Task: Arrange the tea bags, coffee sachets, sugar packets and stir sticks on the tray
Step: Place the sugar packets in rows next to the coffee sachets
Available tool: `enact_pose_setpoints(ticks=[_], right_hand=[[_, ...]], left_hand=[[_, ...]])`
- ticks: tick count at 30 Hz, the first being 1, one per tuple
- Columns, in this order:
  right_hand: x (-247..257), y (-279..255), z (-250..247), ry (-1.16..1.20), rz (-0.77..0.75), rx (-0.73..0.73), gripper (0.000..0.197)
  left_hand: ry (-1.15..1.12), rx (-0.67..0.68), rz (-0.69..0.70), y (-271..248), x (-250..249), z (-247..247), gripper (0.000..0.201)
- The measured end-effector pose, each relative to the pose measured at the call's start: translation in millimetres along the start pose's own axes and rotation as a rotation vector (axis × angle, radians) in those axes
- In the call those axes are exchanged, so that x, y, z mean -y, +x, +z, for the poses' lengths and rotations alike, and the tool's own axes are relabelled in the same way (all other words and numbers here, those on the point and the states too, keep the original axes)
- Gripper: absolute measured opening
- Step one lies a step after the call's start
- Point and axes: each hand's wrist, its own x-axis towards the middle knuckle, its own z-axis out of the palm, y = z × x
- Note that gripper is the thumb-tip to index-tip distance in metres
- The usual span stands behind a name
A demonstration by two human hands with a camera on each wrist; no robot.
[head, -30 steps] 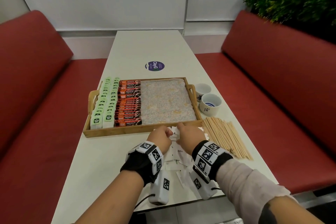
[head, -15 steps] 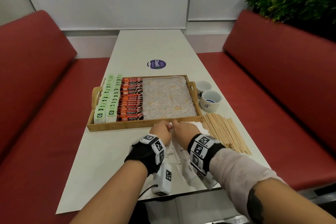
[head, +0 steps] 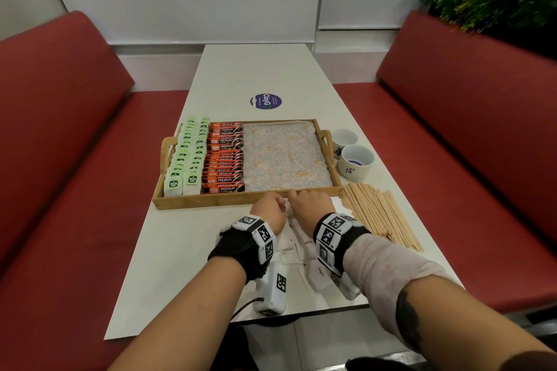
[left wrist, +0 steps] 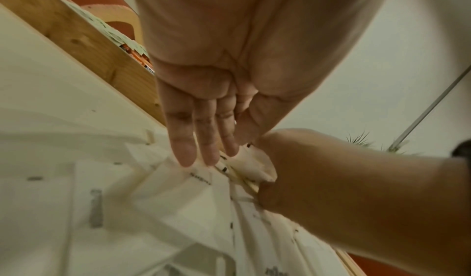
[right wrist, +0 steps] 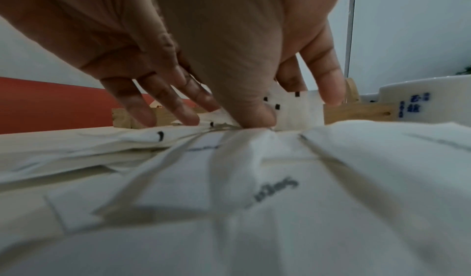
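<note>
**Q:** Tray contents?
**A:** Tray: tea bags in two rows at the left, coffee sachets beside them. Two cups stand just outside its right handle.
**Q:** Hands?
**A:** My left hand has straight fingers, tips resting on the sugar packets (a loose pile on the table, by the tray's near rim). My right hand pinches a few upright. Stir sticks lie to the right. Red benches flank the table.

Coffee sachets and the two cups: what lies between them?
Only the bare patterned liner and the right wall of the tray, as the head view shows.
</note>
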Motion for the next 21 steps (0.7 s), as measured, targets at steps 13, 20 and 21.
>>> enact_pose_setpoints(ticks=[13,20,21], right_hand=[[-7,-13,-35,0.260,0.026,-0.231,0.027],[13,-19,-52,0.477,-0.032,-0.535,0.023],[16,-17,-53,0.514,-0.065,-0.554,0.022]], left_hand=[[-0.529,0.004,-0.098,-6,-8,-18,0.029],[-1.274,0.341,-0.073,-20,-25,-40,0.075],[-1.342,0.355,-0.077,-20,-27,-44,0.072]])
